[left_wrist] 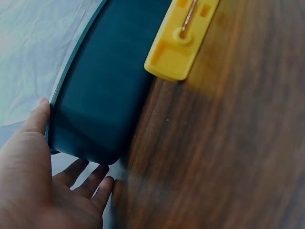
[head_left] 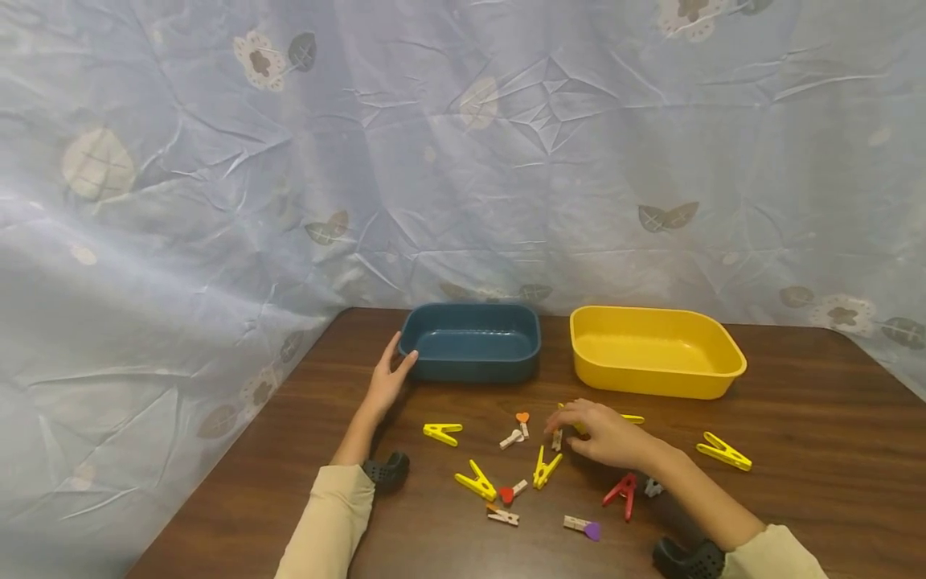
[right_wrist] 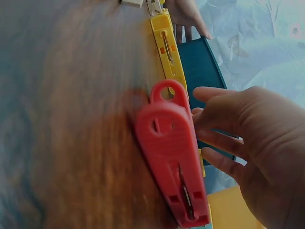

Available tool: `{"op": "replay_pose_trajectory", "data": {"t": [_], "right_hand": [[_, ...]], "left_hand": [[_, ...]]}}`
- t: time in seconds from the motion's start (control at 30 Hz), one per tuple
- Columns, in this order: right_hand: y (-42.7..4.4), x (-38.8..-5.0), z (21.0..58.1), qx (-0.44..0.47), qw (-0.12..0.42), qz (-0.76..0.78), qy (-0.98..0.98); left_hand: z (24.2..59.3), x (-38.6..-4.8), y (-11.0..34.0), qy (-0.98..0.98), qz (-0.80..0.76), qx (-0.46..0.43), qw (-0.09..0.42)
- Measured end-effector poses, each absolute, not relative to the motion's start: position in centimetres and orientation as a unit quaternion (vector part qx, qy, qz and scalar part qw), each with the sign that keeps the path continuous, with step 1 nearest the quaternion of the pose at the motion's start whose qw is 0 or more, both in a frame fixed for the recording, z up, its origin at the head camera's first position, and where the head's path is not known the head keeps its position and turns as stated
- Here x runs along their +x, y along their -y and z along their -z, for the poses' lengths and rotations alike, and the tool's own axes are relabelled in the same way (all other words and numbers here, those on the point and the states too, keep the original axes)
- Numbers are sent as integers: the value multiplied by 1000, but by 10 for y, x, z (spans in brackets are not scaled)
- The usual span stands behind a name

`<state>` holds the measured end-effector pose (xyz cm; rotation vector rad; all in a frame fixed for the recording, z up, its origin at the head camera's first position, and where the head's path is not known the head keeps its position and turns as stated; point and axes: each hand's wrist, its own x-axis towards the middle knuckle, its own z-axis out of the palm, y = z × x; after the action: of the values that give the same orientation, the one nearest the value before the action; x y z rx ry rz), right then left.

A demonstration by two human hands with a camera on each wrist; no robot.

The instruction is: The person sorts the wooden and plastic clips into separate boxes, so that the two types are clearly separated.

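My left hand (head_left: 386, 388) rests at the near left corner of the dark blue bin (head_left: 470, 371), thumb at the rim and fingers spread along its end. Over the middle of the table, my right hand (head_left: 606, 435) is loosely bent, and nothing shows between thumb and fingers (right_wrist: 224, 164). Just below its fingertips lies a small wooden clothespin (head_left: 556, 441); I cannot tell whether they touch. A yellow clothespin (head_left: 633, 419) is partly hidden behind this hand. A red clothespin (head_left: 622, 494) lies nearer the front, large in the right wrist view.
Several yellow clothespins (head_left: 477, 482) and small wooden ones with coloured hearts, such as the purple-heart clothespin (head_left: 581, 527), are scattered on the brown table (head_left: 419, 539). A yellow bin (head_left: 654, 382) stands at the back right. Behind the table hangs a patterned curtain (head_left: 463, 193).
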<state>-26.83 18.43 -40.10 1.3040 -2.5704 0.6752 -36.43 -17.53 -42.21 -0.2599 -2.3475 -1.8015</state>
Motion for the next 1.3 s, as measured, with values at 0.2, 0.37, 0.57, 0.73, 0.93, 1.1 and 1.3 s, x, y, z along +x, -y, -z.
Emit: {"op": "replay_pose_trajectory", "data": {"t": [0.2, 0.37, 0.57, 0.73, 0.93, 1.1, 1.3], "right_hand": [[-186, -268, 400, 435, 82, -218, 870], [-187, -270, 402, 435, 89, -213, 870], [-188, -272, 405, 425, 89, -211, 876], [-188, -271, 405, 409, 77, -214, 883], [-188, -270, 404, 401, 65, -225, 886], [-189, -268, 401, 403, 61, -216, 887], [-188, -268, 400, 409, 52, -200, 889]], "left_hand": [[422, -365, 172, 787, 606, -80, 88], [422, -368, 172, 782, 611, -83, 88], [417, -366, 173, 767, 631, -92, 73], [402, -352, 170, 765, 633, -95, 65], [395, -343, 167, 769, 629, -90, 68], [396, -343, 168, 767, 631, -89, 70], [397, -342, 170, 767, 633, -87, 64]]}}
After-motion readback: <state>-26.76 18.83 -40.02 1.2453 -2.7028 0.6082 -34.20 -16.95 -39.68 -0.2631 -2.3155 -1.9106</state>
